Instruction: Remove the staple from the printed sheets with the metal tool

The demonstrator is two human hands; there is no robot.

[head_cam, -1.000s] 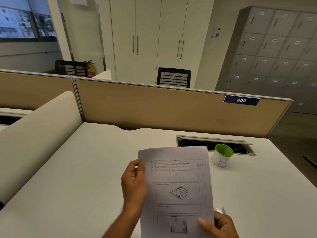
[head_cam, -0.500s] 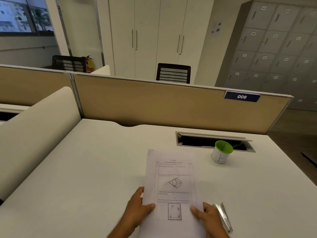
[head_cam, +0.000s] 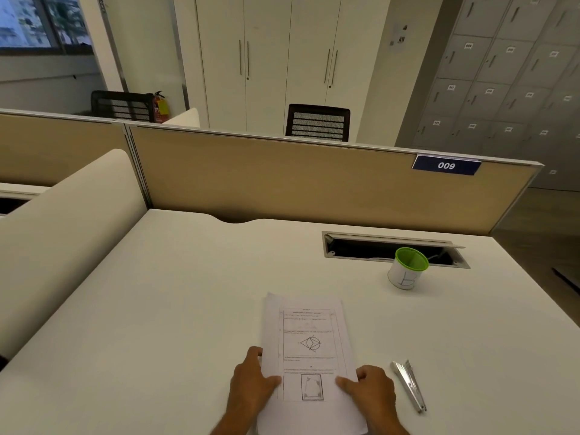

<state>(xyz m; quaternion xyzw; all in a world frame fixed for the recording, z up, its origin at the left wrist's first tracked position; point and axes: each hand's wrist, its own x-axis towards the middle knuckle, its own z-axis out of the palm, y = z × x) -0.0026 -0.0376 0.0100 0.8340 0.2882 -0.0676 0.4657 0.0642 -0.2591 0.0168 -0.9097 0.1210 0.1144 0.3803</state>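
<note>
The printed sheets (head_cam: 309, 337) lie flat on the white desk near its front edge, with a circle diagram showing on the top page. My left hand (head_cam: 251, 379) grips their lower left edge, thumb on top. My right hand (head_cam: 372, 387) holds the lower right edge the same way. The metal tool (head_cam: 409, 384), a slim shiny staple remover, lies on the desk just right of my right hand, untouched. The staple itself is too small to make out.
A white cup with a green rim (head_cam: 407, 269) stands at the back right, in front of an open cable slot (head_cam: 389, 248). A beige partition (head_cam: 282, 183) closes the desk's far side. A cream divider (head_cam: 62, 233) runs along the left.
The sheets were held up in both hands a second ago; they now lie flat on the desk. My hands came down with them, and the metal tool is fully in view.
</note>
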